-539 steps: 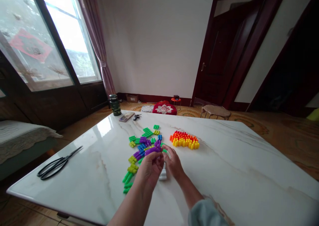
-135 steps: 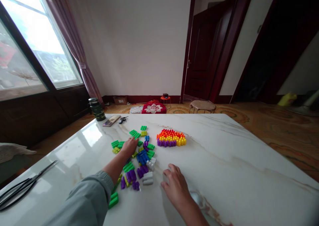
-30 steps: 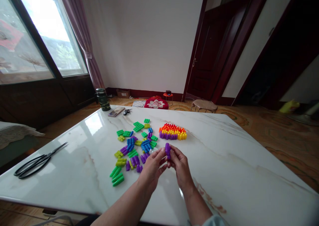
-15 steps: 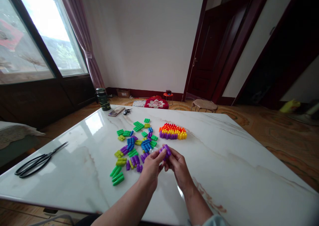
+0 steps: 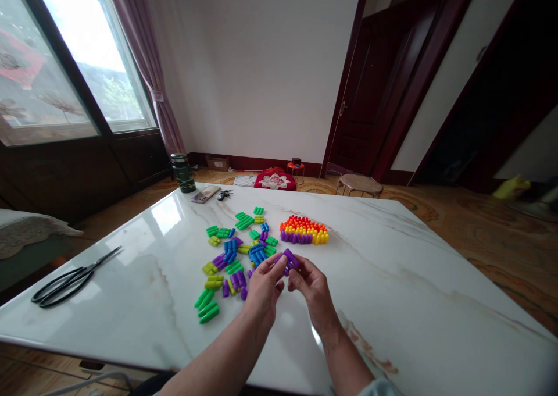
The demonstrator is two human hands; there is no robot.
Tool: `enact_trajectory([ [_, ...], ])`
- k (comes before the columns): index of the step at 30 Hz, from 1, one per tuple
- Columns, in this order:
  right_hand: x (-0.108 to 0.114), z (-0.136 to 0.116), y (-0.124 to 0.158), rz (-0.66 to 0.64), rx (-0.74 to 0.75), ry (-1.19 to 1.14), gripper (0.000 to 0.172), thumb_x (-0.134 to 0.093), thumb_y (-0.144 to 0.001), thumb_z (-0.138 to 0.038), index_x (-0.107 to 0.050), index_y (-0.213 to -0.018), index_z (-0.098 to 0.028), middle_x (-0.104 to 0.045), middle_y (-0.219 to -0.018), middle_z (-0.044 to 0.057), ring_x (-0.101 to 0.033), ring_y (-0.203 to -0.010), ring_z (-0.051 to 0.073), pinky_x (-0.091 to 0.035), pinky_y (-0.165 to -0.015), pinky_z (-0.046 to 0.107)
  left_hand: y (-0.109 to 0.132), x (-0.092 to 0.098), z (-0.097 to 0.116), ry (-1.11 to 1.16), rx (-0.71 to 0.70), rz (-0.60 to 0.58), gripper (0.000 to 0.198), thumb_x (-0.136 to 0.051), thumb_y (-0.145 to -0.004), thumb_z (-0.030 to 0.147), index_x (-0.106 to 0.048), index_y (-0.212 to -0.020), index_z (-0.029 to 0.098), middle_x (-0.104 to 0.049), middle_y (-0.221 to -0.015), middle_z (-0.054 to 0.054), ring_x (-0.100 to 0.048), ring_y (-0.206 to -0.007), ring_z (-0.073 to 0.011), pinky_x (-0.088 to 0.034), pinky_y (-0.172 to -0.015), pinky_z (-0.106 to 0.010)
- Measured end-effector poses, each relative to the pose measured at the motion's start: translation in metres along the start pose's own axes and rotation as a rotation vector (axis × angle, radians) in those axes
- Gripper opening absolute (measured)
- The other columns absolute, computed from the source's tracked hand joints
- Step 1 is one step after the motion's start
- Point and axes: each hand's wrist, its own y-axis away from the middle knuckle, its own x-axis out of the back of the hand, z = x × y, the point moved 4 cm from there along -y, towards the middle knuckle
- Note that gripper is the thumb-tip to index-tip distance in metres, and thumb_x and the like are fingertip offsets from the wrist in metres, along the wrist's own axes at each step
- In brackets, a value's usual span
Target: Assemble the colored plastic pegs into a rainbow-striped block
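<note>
A purple plastic piece [image 5: 289, 258], made of small tubes side by side, is held up between my hands just above the table. My left hand [image 5: 264, 286] pinches its left side with thumb and fingers. On its right side the fingertips of my right hand [image 5: 312, 286] close around it; the fingers partly cover it. Beyond my hands stand tight rows of small upright pieces [image 5: 304, 231] in red, orange, yellow and purple. To the left of my hands lie scattered clusters of green pieces [image 5: 208, 312], blue pieces [image 5: 258, 254], purple pieces [image 5: 238, 280] and yellow-green pieces [image 5: 213, 282].
The white marble-patterned table [image 5: 392, 285] spans the view. Black-handled scissors [image 5: 72, 279] lie at its left. Along the far left edge are a camouflage flask [image 5: 182, 174], a phone [image 5: 206, 194] and keys [image 5: 225, 195]. A stool [image 5: 359, 184] stands beyond the table.
The purple piece has turned between my fingers, and the right thumb has shifted lower. A whitish bit seen beside my left fingers is no longer visible. The view has moved slightly.
</note>
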Motion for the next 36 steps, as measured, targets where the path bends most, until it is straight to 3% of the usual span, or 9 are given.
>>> enact_trajectory([
  [6,0.0,0.008,0.001,0.06,0.082,0.13,0.066,-0.077,-0.066,-0.028,-0.052,-0.127,-0.024,-0.061,-0.091,0.002,-0.054,-0.071,0.013,-0.05,-0.068,0.028,-0.001,-0.001,-0.003,0.056,0.017,-0.03,0.046,-0.088,-0.051,0.035,-0.065,-0.086,0.015,-0.053,-0.055,0.007,-0.046,-0.047,-0.0029,-0.038,-0.05,-0.016],
  [11,0.002,0.005,0.003,0.099,0.147,0.195,0.06,-0.071,-0.073,-0.03,-0.051,-0.129,-0.024,-0.063,-0.098,0.005,-0.058,-0.075,0.016,-0.051,-0.069,0.03,0.0,-0.004,-0.009,0.025,0.062,-0.074,0.038,-0.085,-0.056,0.039,-0.06,-0.072,0.014,-0.053,-0.054,0.005,-0.049,-0.049,-0.0046,-0.042,-0.052,-0.017],
  [16,0.002,-0.008,0.007,0.123,0.309,0.343,0.044,-0.066,-0.076,-0.029,-0.058,-0.119,-0.026,-0.052,-0.124,0.009,-0.058,-0.097,0.02,-0.052,-0.069,0.028,-0.002,-0.004,-0.015,-0.033,0.08,-0.112,0.038,-0.08,-0.063,0.043,-0.062,-0.082,0.014,-0.058,-0.064,0.001,-0.056,-0.06,-0.01,-0.045,-0.06,-0.022],
  [19,0.007,-0.012,0.006,0.206,0.339,0.367,0.042,-0.066,-0.076,-0.03,-0.057,-0.117,-0.024,-0.054,-0.122,0.009,-0.058,-0.096,0.019,-0.051,-0.069,0.028,0.0,-0.001,-0.016,-0.043,0.093,-0.031,0.035,-0.073,-0.072,0.041,-0.062,-0.094,0.017,-0.064,-0.087,-0.004,-0.06,-0.072,-0.0122,-0.044,-0.065,-0.023],
  [22,0.027,-0.007,-0.005,0.356,0.319,0.409,0.043,-0.064,-0.077,-0.034,-0.055,-0.116,-0.02,-0.061,-0.111,0.009,-0.06,-0.088,0.018,-0.05,-0.068,0.029,0.004,-0.001,-0.015,-0.051,0.134,0.057,0.029,-0.062,-0.081,0.036,-0.06,-0.104,0.019,-0.062,-0.109,-0.007,-0.059,-0.078,-0.0115,-0.042,-0.063,-0.022],
  [26,0.076,0.019,-0.034,0.615,0.201,0.617,0.048,-0.066,-0.068,-0.039,-0.056,-0.108,-0.016,-0.065,-0.088,0.006,-0.061,-0.073,0.019,-0.048,-0.064,0.031,0.01,-0.008,-0.016,-0.053,0.195,0.02,0.025,-0.058,-0.082,0.029,-0.059,-0.105,0.019,-0.06,-0.115,-0.008,-0.058,-0.076,-0.011,-0.04,-0.062,-0.021],
  [29,0.106,0.044,-0.059,0.666,0.065,0.859,0.035,-0.067,-0.059,-0.033,-0.059,-0.088,-0.017,-0.063,-0.074,0.004,-0.059,-0.066,0.02,-0.047,-0.067,0.033,0.013,-0.01,-0.021,-0.054,0.25,-0.004,0.023,-0.058,-0.081,0.026,-0.06,-0.103,0.019,-0.06,-0.115,-0.008,-0.058,-0.072,-0.0101,-0.039,-0.059,-0.02],
  [36,0.119,0.064,-0.098,0.703,0.178,0.988,0.027,-0.067,-0.058,-0.03,-0.06,-0.08,-0.016,-0.061,-0.072,0.007,-0.057,-0.075,0.024,-0.044,-0.075,0.035,0.019,-0.013,-0.029,-0.075,0.292,-0.105,0.026,-0.066,-0.073,0.029,-0.063,-0.098,0.021,-0.062,-0.111,-0.008,-0.059,-0.071,-0.0108,-0.038,-0.059,-0.021],
])
